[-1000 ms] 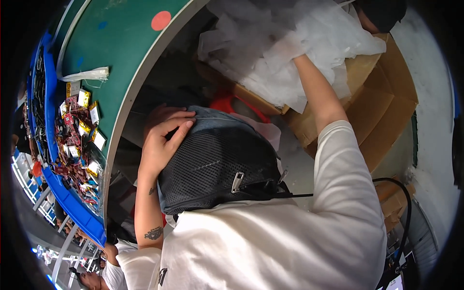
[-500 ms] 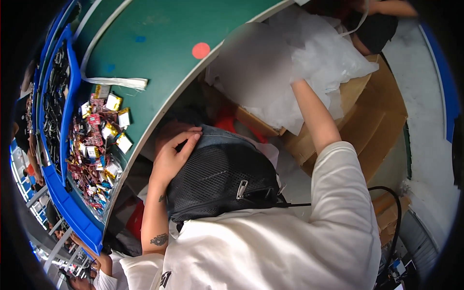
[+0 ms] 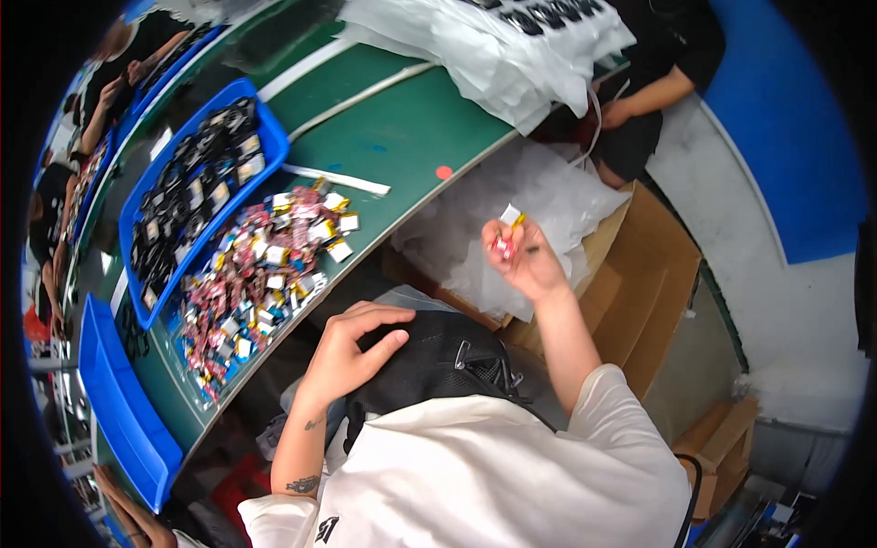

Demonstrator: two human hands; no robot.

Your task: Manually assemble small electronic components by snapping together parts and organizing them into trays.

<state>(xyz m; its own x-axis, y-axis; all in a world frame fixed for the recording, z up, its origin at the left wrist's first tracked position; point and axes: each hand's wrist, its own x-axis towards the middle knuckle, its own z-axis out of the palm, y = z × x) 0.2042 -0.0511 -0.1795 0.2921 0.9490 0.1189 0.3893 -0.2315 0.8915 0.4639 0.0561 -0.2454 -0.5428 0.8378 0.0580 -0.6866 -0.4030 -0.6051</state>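
My right hand [image 3: 532, 265] is raised above the open carton, its fingers closed on a small red circuit board [image 3: 503, 246]. A white battery with a yellow end [image 3: 512, 216] shows at the fingertips, apparently belonging to that board. My left hand [image 3: 350, 352] holds nothing; its thumb and fingers are apart beside a black mesh bag [image 3: 411, 367] on my lap. Many similar red boards with batteries [image 3: 274, 256] lie piled on the green table [image 3: 393, 119], left of my hands. Crumpled translucent plastic [image 3: 457, 228] fills the carton [image 3: 658, 265] under my right hand.
A blue bin [image 3: 279, 137] of black devices stands behind the pile, and another blue bin [image 3: 128, 411] lies nearer on the left. White sheeting with black parts [image 3: 493, 55] covers the table's far end. A person's arm [image 3: 653, 96] is at far right.
My right hand has come out of the carton area and up, now showing the circuit board in it. The view has shifted, bringing more table into sight. My left hand has lifted its fingers slightly.
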